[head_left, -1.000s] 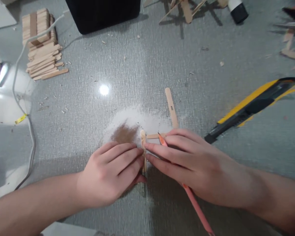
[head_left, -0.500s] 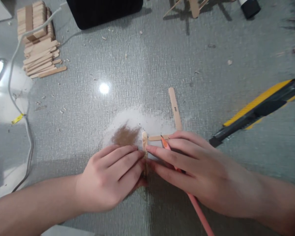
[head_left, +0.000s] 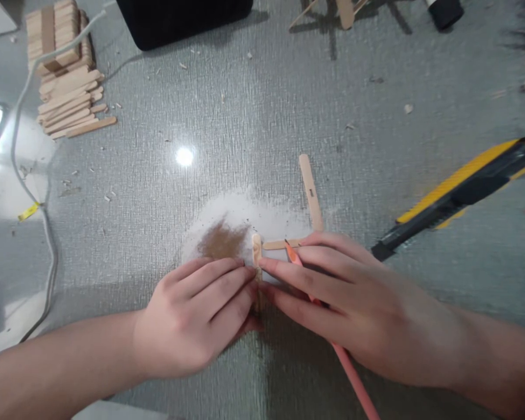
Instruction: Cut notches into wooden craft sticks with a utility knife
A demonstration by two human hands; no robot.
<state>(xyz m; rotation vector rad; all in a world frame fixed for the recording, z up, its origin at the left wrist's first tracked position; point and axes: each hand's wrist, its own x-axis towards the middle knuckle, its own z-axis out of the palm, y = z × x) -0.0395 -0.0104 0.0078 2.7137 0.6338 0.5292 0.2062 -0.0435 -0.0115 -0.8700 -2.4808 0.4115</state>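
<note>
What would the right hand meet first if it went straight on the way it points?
Probably the wooden stick, which the right hand seems to touch; the left hand comes next. Exact contact is hard to judge.

Pale wooden stick (head_left: 256, 246), partly hidden, sharpened pink pencil (head_left: 356, 380), slanting

My pencil (head_left: 349, 367) is pinkish-red w/ an orange cone & dark tip; the stick (head_left: 256, 245) I hold is pale tan w/ a darker swirly mark. Bench (head_left: 227, 134) is grey w/ fine streaky lines, white patch (head_left: 240, 205) & brown patch (head_left: 223, 240); cutter (head_left: 457, 188) yellow & blk.
</note>
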